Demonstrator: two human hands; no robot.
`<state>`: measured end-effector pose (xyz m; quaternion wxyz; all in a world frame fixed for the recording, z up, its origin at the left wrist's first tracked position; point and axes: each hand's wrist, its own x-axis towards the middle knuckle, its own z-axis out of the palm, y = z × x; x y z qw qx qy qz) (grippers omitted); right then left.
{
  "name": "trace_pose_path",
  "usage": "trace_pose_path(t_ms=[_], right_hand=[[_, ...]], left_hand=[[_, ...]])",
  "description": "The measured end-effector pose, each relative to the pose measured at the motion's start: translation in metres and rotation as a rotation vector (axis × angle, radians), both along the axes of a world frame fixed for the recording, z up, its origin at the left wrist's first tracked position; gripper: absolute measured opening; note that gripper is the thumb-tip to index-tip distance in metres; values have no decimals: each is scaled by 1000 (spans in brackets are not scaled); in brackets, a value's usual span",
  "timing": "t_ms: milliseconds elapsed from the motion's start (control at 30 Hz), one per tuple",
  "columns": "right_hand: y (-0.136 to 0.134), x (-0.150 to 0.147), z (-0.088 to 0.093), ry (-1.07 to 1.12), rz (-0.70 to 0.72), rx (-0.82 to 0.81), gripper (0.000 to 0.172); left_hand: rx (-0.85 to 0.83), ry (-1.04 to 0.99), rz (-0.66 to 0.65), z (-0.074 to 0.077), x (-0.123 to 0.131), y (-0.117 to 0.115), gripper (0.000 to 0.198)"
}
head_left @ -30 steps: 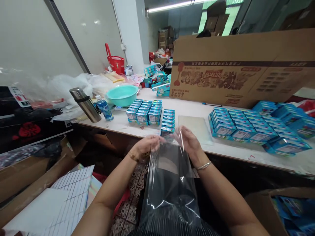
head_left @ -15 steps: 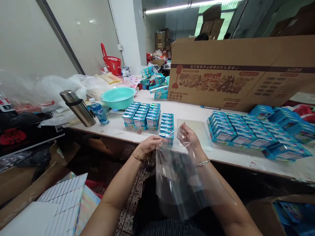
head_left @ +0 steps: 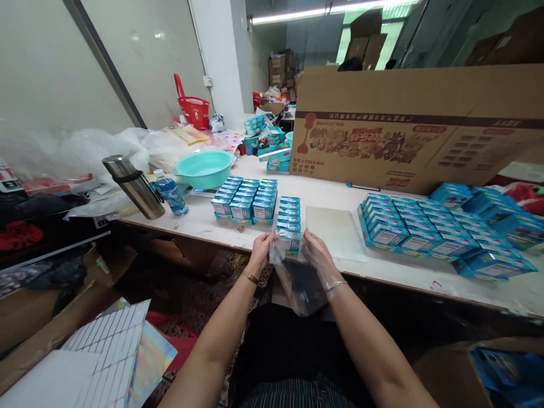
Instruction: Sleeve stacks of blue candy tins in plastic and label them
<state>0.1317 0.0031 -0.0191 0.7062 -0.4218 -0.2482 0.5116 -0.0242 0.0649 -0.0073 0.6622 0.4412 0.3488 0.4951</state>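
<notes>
The left hand (head_left: 260,249) and the right hand (head_left: 317,255) each had a pinching grip on the top edge of a clear plastic bag (head_left: 297,280), which hung between them at the near edge of the surface (head_left: 340,198), its mouth just in front of a single row of small blue boxes (head_left: 289,218). Left of that row sat a block of the same boxes (head_left: 249,198), then a water bottle (head_left: 170,192), a steel flask (head_left: 134,186) and a teal basin (head_left: 205,167). To the right lay a clear flat sheet (head_left: 335,229) and more blue boxes (head_left: 412,226), with a big cardboard carton (head_left: 408,122) behind.
</notes>
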Motion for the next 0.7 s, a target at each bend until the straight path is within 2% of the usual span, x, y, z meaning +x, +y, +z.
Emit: trace_pose_path(t_ms=[133,300,433,567,700], right_hand=[[-2,-13,-7,-57,-56,-20,50],[-39,-20,-14,-133,-66,-51,54],[-59,-28,-29,-198,-126,-65,61],[-54,-35,-40,-290,-253,-39,63],[-36,-29,-33,-378,-364,23,61]], left_hand=[[10,38,1,-12,3,-7,43],[-13,104,-77,-27,-19,-36,52],[-8,141,-49,-43,-29,-53,57],[26,132,60,-55,-19,-54,59],[111,138,163,-56,-12,-49,50]])
